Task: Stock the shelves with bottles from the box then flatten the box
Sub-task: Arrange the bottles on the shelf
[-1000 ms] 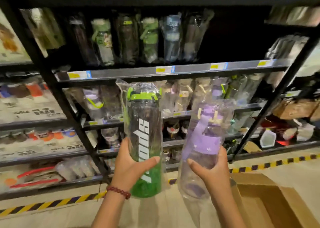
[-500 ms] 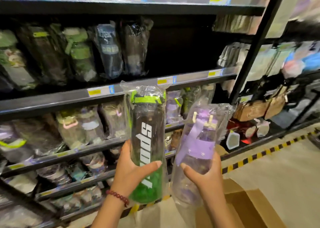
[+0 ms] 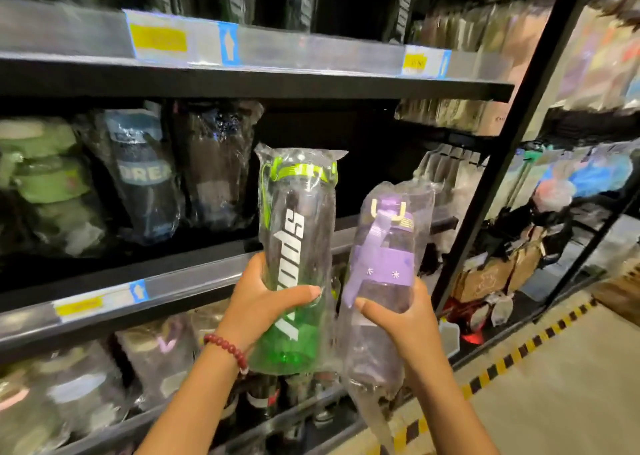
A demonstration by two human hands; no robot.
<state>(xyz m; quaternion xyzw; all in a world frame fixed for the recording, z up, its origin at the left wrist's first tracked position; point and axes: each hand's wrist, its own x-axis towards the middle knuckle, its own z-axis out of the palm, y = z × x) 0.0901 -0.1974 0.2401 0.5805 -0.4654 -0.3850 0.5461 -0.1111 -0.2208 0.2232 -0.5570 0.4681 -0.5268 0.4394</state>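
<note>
Two bagged bottles stood near the middle of the frame, held up in front of the dark metal shelf point(image 3: 194, 278). The green bottle point(image 3: 298, 257) was upright, its long axis vertical, lime-green lid at the top and white "sport" lettering running up its side. The left hand point(image 3: 266, 302) gripped it around the lower half, fingers curled behind and the thumb pressed across the front. Just to its right, almost touching, the purple bottle point(image 3: 384, 264) leaned a little to the right, cap upward; the right hand point(image 3: 401, 316) held it around the middle, thumb across the front and fingers wrapped behind.

Against the frame half a second before, both bottles sat higher against the shelving, level with the shelf space holding the blue bottle point(image 3: 143, 174), and the cardboard box at the lower right had dropped out of the frame. The grips on both were unchanged.

Each bottle was a smooth translucent plastic cylinder inside a crinkled clear bag point(image 3: 374, 416) whose loose end hung below the purple one. A bracelet point(image 3: 227, 347) of round dark-red beads circled the left wrist. The floor's yellow-and-black striped tape point(image 3: 519, 350) ran along the lower right.
</note>
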